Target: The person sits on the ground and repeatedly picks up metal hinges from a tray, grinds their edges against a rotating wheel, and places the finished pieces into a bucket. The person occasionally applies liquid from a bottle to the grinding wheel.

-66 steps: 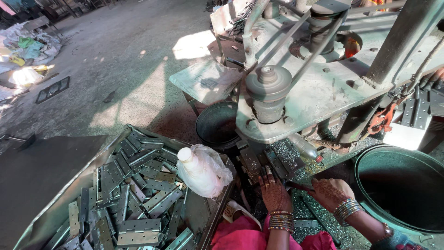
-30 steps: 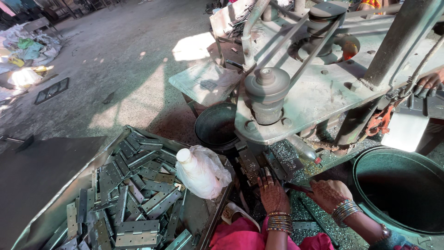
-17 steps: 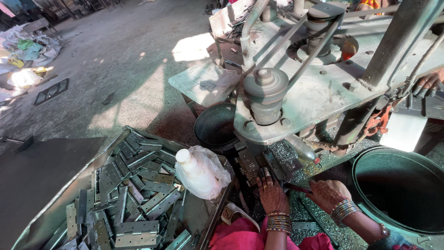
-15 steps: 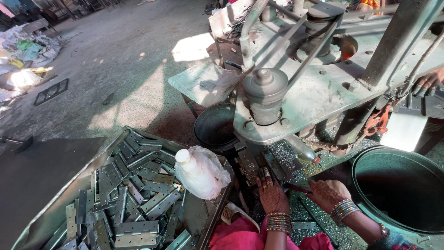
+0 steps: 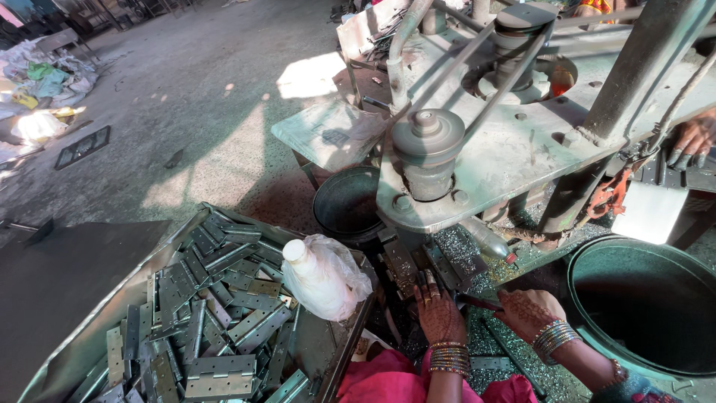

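The left hand [image 5: 438, 312] lies palm down on the littered bed of the machine [image 5: 485, 172], fingers stretched forward and slightly spread toward the dark fixture under the press head; whether anything is pinned beneath them cannot be told. Just beside it, the right hand [image 5: 528, 312] is curled around a thin dark rod or tool [image 5: 477, 301] that runs leftward toward the left hand's fingers, closed on it loosely. Both wrists carry stacked bangles and the backs of both hands are patterned with dark dye.

Compared with the earlier views, both hands sit in nearly the same spot; only the left fingers look a little more extended toward the fixture. The machine's round pulley cap [image 5: 427, 133] and slanted levers keep their places.

Left of the hands, a metal tray [image 5: 332, 347] holds a heap of flat grey hinges [image 5: 216, 313], and a white plastic bottle wrapped in a clear bag [image 5: 321, 276] lies on the tray's near corner, unchanged. Behind the tray stands a dark round bucket [image 5: 350, 205]. To the right, a large green drum [image 5: 641, 306] opens beside the right forearm. At the far right edge another person's hand [image 5: 690, 142] rests on the machine by a cord; it sat slightly lower a moment ago. Metal shavings cover the bed around the hands.
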